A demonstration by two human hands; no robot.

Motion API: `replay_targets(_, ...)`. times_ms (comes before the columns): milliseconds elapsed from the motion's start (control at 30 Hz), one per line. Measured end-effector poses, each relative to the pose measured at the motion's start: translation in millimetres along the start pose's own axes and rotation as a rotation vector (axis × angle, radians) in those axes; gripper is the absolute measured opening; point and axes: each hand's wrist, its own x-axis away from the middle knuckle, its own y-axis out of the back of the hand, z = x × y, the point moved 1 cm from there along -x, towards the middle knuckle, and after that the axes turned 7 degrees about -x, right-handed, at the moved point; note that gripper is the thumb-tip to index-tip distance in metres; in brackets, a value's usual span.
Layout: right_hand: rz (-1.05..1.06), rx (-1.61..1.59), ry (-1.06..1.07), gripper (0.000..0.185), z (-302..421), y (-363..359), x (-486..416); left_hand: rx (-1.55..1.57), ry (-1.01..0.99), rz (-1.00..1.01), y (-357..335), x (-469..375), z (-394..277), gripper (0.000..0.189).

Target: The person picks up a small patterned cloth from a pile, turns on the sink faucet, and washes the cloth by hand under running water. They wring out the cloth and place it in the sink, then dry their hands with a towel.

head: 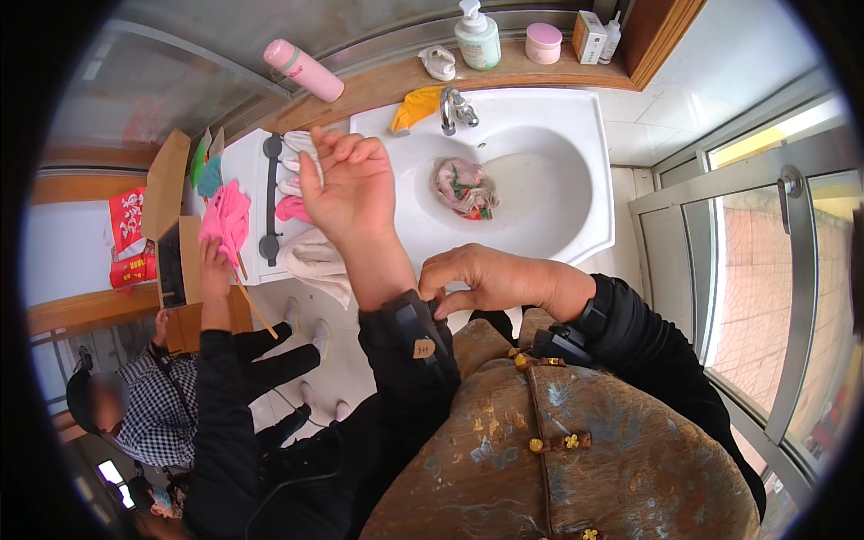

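My left hand [351, 185] is raised palm up with nothing in it, its fingers loosely curled and apart. My right hand [493, 280] pinches the edge of my left black sleeve cuff [432, 314] at the wrist, beside a black device [405, 331] strapped there. Behind the hands is a white washbasin [567, 236] with a wet, bunched patterned cloth [464, 185] in its bowl. A chrome faucet [459, 111] stands at the basin's back, next to a yellow cloth [415, 108]. A beige towel [317, 260] hangs left of the basin, partly behind my left forearm.
On the wooden ledge [405, 88] are a pink bottle [307, 71], a pump bottle [478, 37] and a pink-lidded jar [543, 44]. A black rail [271, 202] lies on the white surface at left. Another person's hand [214, 266] touches pink cloth [226, 216]. A glass door [786, 270] is at right.
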Motion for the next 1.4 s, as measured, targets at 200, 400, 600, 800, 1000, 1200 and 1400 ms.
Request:
replay_targets(200, 0.045, -0.191, -0.194, 0.011, -4.8, 7.1, 16.5, -0.498, -0.195, -0.274, 24.2, -4.6, 24.1, 0.02)
replay_targets(400, 0.094, -0.254, -0.234, 0.014, -22.1, 6.3, 32.2, -1.309, -0.443, -0.338, 34.9, 3.6, 47.4, 0.019)
replay_targets(600, 0.114, -0.264, -0.313, 0.019, -34.1, 6.3, 48.0, -1.985, -0.693, -0.138, 29.8, 15.2, 64.3, 0.02)
replay_targets(800, -0.01, -0.267, -0.295, 0.026, -45.4, 30.3, 48.8, -2.305, -0.853, 0.331, 10.3, 19.2, 79.0, 0.024)
replay_targets(1000, -0.476, 0.353, -0.141, 0.01, 3.2, 43.0, 44.8, -2.638, -0.835, 0.775, 28.6, 15.0, 85.7, 0.011)
replay_targets(1200, -0.393, 0.583, 0.088, 0.018, 21.7, -2.8, 1.3, -2.946, -0.635, 0.713, 60.2, -5.9, 71.4, 0.009)
replay_targets(1400, -0.6, 0.52, 0.054, 0.018, 19.8, 20.0, 2.1, -1.454, 0.375, -0.113, 68.4, -7.9, 41.2, 0.018)
